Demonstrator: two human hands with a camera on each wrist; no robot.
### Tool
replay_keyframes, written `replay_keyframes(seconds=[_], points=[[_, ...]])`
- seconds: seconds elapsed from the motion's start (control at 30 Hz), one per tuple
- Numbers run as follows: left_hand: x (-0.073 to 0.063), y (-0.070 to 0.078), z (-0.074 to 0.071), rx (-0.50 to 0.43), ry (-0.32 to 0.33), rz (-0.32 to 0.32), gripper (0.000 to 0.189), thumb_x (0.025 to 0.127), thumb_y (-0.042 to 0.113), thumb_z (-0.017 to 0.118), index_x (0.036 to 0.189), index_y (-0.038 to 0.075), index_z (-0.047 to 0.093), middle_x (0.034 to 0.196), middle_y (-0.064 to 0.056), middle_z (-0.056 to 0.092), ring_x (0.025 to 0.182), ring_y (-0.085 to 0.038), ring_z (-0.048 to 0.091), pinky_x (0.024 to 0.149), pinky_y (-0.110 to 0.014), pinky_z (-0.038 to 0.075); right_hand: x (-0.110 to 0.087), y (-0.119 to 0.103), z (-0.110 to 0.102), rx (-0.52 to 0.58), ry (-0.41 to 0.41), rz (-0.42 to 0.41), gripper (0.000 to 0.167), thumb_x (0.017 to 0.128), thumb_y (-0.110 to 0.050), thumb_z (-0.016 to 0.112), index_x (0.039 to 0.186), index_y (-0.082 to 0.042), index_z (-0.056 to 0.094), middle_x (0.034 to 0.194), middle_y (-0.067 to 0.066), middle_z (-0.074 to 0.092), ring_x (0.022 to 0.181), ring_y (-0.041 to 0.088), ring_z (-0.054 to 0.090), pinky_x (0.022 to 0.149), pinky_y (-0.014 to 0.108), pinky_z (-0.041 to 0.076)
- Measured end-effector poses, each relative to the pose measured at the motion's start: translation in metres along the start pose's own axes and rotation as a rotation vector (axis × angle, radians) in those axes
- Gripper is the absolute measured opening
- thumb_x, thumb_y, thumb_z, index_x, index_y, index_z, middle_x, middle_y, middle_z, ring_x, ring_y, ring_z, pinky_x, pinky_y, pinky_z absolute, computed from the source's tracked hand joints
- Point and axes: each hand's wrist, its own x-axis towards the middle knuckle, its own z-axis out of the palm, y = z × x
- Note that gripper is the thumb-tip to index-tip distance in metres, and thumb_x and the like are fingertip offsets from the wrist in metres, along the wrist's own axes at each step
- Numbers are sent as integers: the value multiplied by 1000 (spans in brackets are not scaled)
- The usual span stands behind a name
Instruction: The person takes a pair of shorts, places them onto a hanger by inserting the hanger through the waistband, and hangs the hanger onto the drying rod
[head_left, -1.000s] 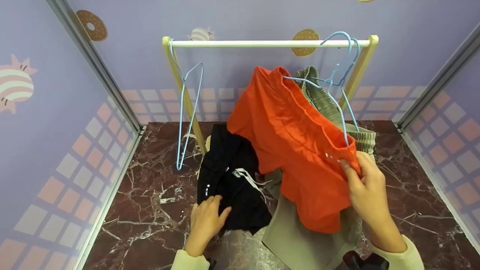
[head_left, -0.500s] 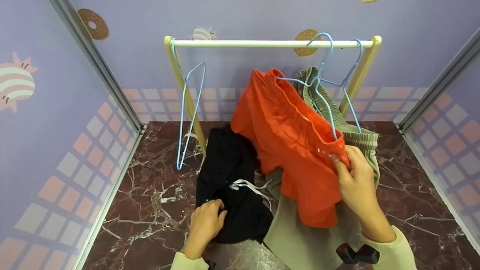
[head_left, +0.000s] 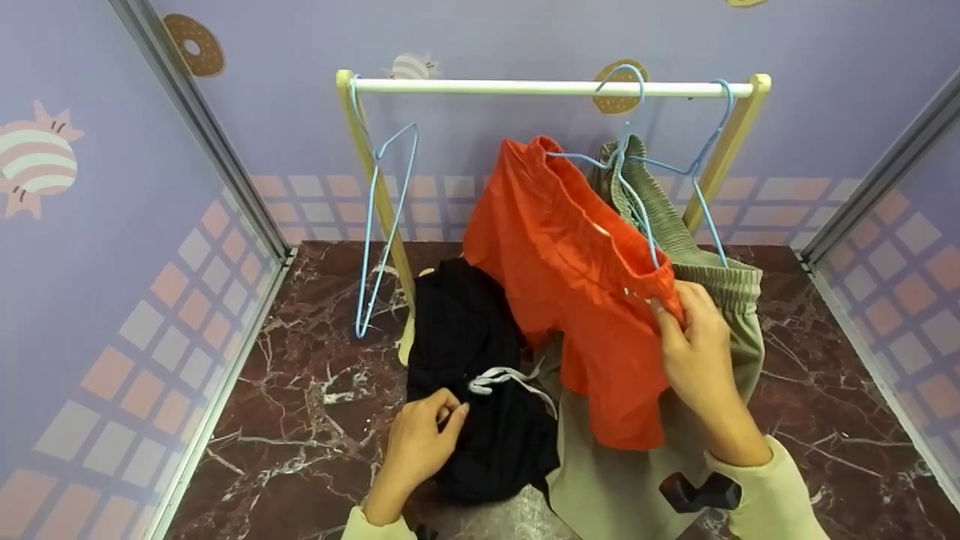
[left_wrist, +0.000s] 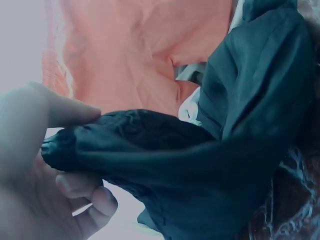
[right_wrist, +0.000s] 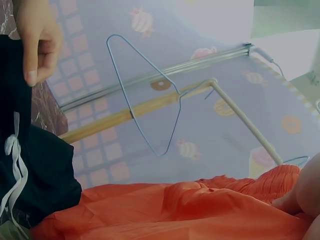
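We see the orange shorts (head_left: 570, 292) just right of the middle in the head view, with the two ends of a blue hanger (head_left: 619, 156) at their waistband. At four o'clock from them, the right hand (head_left: 701, 352) pinches this waistband between thumb and fingers. At twelve o'clock is the white rod (head_left: 480, 87); the hook crosses it, but we cannot tell if it bears the weight. If the right hand pulls sideways, we think the hook may jump off, or the elastic may slide from the hanger end.

At about half past seven lie the black shorts (head_left: 472, 330), loosely folded. The left hand (head_left: 424, 439) pinches their gathered edge, thumb above and fingers under. This hold takes only little cloth, so we judge it could slip. Their white cord (head_left: 499, 371) reaches toward the green trousers (head_left: 724, 289) and could catch there.

The other hanger (head_left: 368, 240), at nearly ten o'clock, carries no clothes; a careless sleeve might knock it, we suppose.
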Motion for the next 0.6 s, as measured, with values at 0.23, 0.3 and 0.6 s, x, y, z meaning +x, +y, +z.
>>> replay_keyframes(seconds=[0.23,0.3,0.6], points=[[-2,6,-4,-39,-6,16,20,86,22,71,71,24,58,56,17,38,50,2,31,49,-17,27,6,-2,6,-4,-3,12,21,90,5,57,109,5,66,106,18,63,95,19,55,84,24,38],[-2,7,-5,-38,-9,14,20,86,23,71,71,24,58,57,18,38,50,2,31,50,-17,27,8,-2,8,-8,-8,15,21,90,5,57,109,5,65,107,19,63,95,22,56,84,26,38],[-2,11,-8,-107,107,88,21,87,20,71,72,23,56,61,18,45,54,1,38,53,-16,32,13,2,14,-4,-58,45,22,91,5,55,111,7,63,110,21,60,100,29,56,86,33,37]])
